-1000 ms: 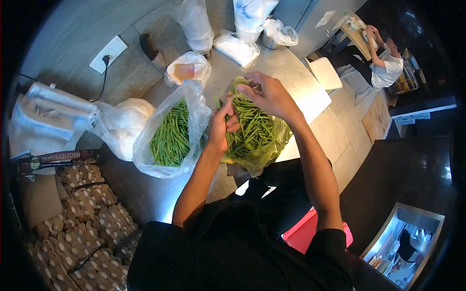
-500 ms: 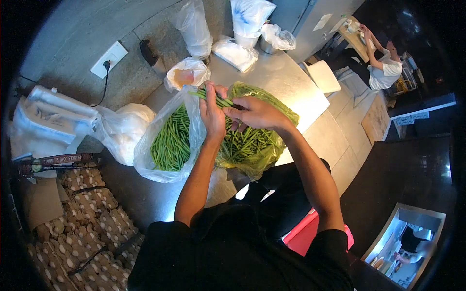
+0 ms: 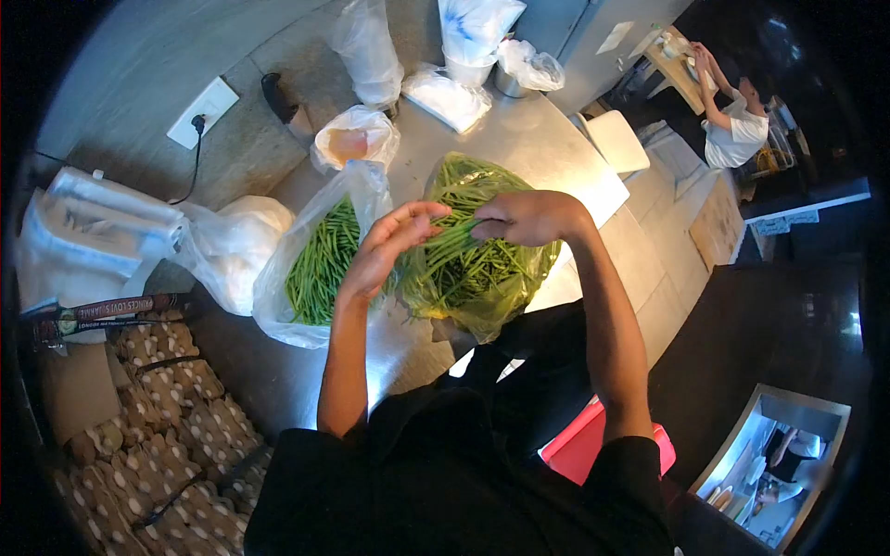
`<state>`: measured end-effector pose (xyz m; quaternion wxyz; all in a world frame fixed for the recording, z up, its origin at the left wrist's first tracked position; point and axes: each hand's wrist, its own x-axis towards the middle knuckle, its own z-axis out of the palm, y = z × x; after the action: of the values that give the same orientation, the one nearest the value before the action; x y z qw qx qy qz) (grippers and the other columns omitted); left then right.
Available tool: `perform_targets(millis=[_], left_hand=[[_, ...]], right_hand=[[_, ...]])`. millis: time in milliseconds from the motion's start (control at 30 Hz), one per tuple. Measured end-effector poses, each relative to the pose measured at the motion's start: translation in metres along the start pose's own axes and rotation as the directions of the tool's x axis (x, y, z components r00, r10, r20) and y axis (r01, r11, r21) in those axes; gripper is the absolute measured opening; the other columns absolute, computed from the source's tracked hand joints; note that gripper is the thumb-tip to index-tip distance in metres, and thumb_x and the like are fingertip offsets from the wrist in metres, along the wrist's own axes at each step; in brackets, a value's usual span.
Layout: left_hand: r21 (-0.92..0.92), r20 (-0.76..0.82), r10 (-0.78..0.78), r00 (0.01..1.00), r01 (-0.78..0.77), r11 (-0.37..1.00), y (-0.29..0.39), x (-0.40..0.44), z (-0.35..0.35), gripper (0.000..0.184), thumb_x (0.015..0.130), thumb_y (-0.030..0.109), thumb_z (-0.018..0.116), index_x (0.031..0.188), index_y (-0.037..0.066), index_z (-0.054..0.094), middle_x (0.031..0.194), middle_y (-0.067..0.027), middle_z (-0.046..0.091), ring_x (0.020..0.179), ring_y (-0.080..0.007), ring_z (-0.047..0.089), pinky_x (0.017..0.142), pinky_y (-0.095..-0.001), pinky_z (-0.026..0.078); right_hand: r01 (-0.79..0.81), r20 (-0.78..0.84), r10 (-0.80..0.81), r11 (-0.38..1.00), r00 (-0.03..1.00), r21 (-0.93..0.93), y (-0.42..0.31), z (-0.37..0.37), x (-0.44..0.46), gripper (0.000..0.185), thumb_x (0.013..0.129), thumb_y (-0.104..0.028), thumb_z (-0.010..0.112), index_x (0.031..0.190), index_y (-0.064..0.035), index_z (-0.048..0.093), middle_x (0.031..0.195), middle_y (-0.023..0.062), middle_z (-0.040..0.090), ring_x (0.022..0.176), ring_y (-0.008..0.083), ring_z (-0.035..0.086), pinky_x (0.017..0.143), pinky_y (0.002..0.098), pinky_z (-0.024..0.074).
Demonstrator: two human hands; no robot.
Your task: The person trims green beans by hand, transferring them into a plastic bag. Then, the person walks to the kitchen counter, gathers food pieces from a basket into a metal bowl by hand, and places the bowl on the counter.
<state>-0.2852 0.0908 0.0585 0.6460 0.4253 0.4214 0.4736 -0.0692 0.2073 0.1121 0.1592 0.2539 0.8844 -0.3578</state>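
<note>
Over a yellowish plastic bag of green beans point(image 3: 473, 287), my right hand point(image 3: 536, 218) grips a small bunch of green beans point(image 3: 450, 241). The bunch points left, toward my other hand. My left hand point(image 3: 378, 250) is at the bunch's left end with its fingers stretched out and apart; whether the fingertips touch the beans I cannot tell. To the left, partly behind my left hand, stands a clear plastic bag point(image 3: 278, 296) with more green beans point(image 3: 324, 255) inside.
Both bags rest on a metal table point(image 3: 417, 357). Behind them are a bag-lined container point(image 3: 357, 144) and a knife point(image 3: 278, 100) by the wall. Stacked egg trays point(image 3: 176, 435) are at lower left. A red stool point(image 3: 579, 440) is near my right side. Another person point(image 3: 737, 125) works farther off.
My hands have drawn apart and come down toward me. My left hand has opened and moved left, off the bunch it was around. The right hand keeps its bunch of beans.
</note>
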Motion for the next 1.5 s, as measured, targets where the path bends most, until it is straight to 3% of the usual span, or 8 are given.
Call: perform_targets(millis=[167,267,367,467,600,800,1200,1500], left_hand=[[0.387,0.239,-0.074,0.968,-0.025,0.922,-0.021,0.008,0.006,0.041,0.099,0.037,0.048,0.123,0.004,0.052,0.099,-0.0071,0.06,0.088,-0.0119,0.057,0.079,-0.0263,0.046],[-0.02,0.162,-0.348,0.923,0.356,0.934,-0.028,0.005,0.022,0.034,0.099,0.039,0.047,0.111,0.007,0.052,0.07,0.0041,0.042,0.057,-0.0037,0.039,0.051,-0.0194,0.034],[-0.107,0.049,-0.355,0.933,0.359,0.927,-0.019,0.007,0.034,0.026,0.099,0.037,0.047,0.1,0.012,0.047,0.065,0.0083,0.031,0.053,-0.001,0.026,0.046,-0.0172,0.023],[-0.134,-0.006,-0.261,0.965,0.258,0.957,-0.023,0.008,0.031,0.026,0.099,0.037,0.048,0.1,0.012,0.048,0.064,0.0101,0.028,0.05,0.0002,0.023,0.044,-0.0175,0.018],[-0.114,-0.058,-0.183,0.981,0.176,0.978,-0.026,0.006,0.037,0.025,0.099,0.036,0.049,0.1,0.011,0.049,0.064,0.0098,0.028,0.05,-0.0002,0.023,0.044,-0.0181,0.018],[0.012,-0.221,-0.023,0.975,0.026,1.0,-0.024,0.006,0.047,0.024,0.099,0.034,0.05,0.101,0.011,0.052,0.064,0.0099,0.032,0.049,0.0,0.024,0.043,-0.018,0.02],[-0.062,-0.225,-0.079,0.971,0.066,0.996,-0.021,0.003,0.042,0.027,0.097,0.035,0.052,0.1,0.008,0.055,0.063,0.0082,0.037,0.047,0.0004,0.027,0.042,-0.0169,0.021],[-0.158,-0.241,-0.089,0.966,0.052,0.986,-0.019,0.004,0.041,0.026,0.095,0.034,0.058,0.104,0.01,0.056,0.065,0.0085,0.041,0.047,0.0016,0.028,0.041,-0.0158,0.021]], right_hand=[[-0.024,0.16,0.03,0.999,0.987,-0.034,-0.026,0.006,0.012,0.037,0.092,-0.039,0.053,0.104,-0.0052,0.062,0.094,0.0166,0.063,0.087,0.0306,0.061,0.078,0.04,0.0465],[-0.07,0.061,0.073,0.996,0.995,-0.057,-0.023,0.002,0.008,0.041,0.09,-0.044,0.055,0.105,-0.0067,0.064,0.09,0.0156,0.065,0.088,0.0316,0.061,0.078,0.0383,0.048],[0.027,-0.107,-0.03,0.999,0.994,-0.037,-0.008,-0.002,0.008,0.043,0.084,-0.039,0.066,0.111,-0.0058,0.061,0.086,0.0143,0.066,0.085,0.0289,0.064,0.078,0.0347,0.0497],[0.065,-0.232,0.026,0.923,0.972,0.379,0.007,-0.012,-0.004,0.059,0.074,-0.012,0.079,0.124,-0.0002,0.05,0.093,0.0131,0.069,0.083,0.0175,0.065,0.075,0.0288,0.0511],[0.191,-0.311,-0.025,0.835,0.95,0.517,0.029,-0.009,-0.003,0.043,0.076,-0.022,0.078,0.11,-0.0016,0.062,0.083,0.0093,0.07,0.072,0.0159,0.065,0.066,0.0291,0.051],[0.093,-0.308,0.092,0.838,0.947,0.538,0.0,-0.016,-0.005,0.022,0.081,-0.023,0.075,0.087,-0.0032,0.069,0.069,0.0017,0.064,0.06,0.0097,0.058,0.055,0.0244,0.0481],[0.282,-0.538,-0.053,0.892,0.841,0.354,0.002,-0.006,0.007,0.02,0.077,-0.016,0.075,0.09,-0.0028,0.068,0.076,0.007,0.067,0.066,0.0138,0.06,0.064,0.0309,0.0499],[0.23,-0.429,-0.068,0.913,0.901,0.337,-0.011,-0.007,0.004,0.014,0.083,-0.011,0.071,0.091,-0.0032,0.062,0.077,0.0004,0.064,0.07,0.0078,0.057,0.063,0.025,0.0457]])
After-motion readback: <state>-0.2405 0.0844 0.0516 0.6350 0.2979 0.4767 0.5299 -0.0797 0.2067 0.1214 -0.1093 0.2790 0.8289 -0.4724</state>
